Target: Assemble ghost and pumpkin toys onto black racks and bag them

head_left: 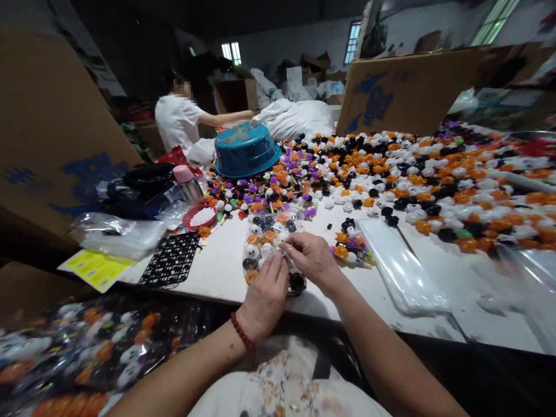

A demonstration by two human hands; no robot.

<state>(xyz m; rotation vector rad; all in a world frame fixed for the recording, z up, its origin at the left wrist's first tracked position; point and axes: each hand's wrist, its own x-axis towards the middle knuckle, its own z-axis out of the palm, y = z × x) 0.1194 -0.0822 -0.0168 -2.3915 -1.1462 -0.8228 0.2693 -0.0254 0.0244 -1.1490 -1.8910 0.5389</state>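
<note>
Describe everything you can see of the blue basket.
The blue basket looks like glossy plastic: round, with dark slot-like marks around its wall and a flared rim. It lies upside down, grey-brown smudges on its base, its rim meeting small coloured pieces. A person's arm reaches close behind; I cannot tell if they touch.

It is a workshop or packing room, dim and cluttered. A long white worktable [212,259] carries a broad heap of small orange, black, white and purple plastic pieces [391,168], beside a stack of clear plastic bags [403,272]. Large brown cardboard sheets with blue print [391,92] stand around it. Bulging white sacks [299,119] and an open brown carton [237,95] crowd the back, under small bright windows [231,53] in a bare pale wall.
</note>
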